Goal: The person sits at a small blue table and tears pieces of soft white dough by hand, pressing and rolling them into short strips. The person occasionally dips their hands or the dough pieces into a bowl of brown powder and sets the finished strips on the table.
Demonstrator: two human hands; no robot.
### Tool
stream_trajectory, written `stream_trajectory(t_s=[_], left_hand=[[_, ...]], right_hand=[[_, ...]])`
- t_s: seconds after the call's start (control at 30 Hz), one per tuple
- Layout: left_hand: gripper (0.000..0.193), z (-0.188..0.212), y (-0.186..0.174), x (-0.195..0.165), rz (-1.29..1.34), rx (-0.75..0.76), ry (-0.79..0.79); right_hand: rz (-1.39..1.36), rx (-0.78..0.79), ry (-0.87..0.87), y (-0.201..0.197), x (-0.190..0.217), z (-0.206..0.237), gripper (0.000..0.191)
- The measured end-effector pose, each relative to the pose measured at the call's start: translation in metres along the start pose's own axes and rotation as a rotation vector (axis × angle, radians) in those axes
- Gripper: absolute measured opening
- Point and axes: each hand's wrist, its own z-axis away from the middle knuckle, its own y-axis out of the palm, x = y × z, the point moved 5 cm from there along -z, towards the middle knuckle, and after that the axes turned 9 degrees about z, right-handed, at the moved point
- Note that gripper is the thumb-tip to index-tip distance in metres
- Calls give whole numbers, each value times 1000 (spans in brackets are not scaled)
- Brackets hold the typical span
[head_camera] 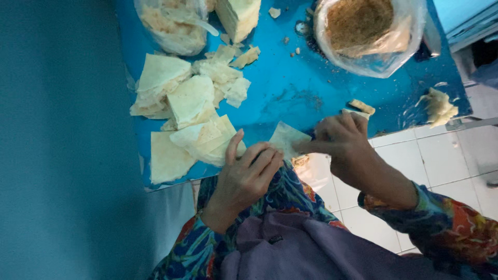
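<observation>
My left hand (248, 175) and my right hand (346, 148) hold a thin pale pastry sheet (287, 139) between them at the near edge of a blue table (301, 88). The left fingers pinch its lower left side. The right index finger lies along its right edge. The sheet looks partly folded into a wedge. Just left of my hands lies a heap of cut pastry sheets (189, 111), some triangular, some square. Both sleeves are dark with a bright flower pattern.
A clear plastic bag of brown crumbly filling (363, 26) stands at the far right. Another clear bag (168, 23) with pale pieces sits at the far left, next to a stacked pastry block (238, 15). A lump of pale dough (440, 106) lies near the table's right edge. White floor tiles (441, 161) lie below.
</observation>
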Motion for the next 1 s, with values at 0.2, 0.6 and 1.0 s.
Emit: stream_trajectory(t_s=[0.2,0.6,1.0], left_hand=[[21,-2,-2,-1,-14,-44,26],[17,0,-2,1,51,-56,-5],[12,10,9,7,78,-45,-52]], right_hand=[[136,-3,-23,10,4,-11,33],[357,-33,-88,-18,16,4,46],[313,-126,145,-22,-157,-92,25]])
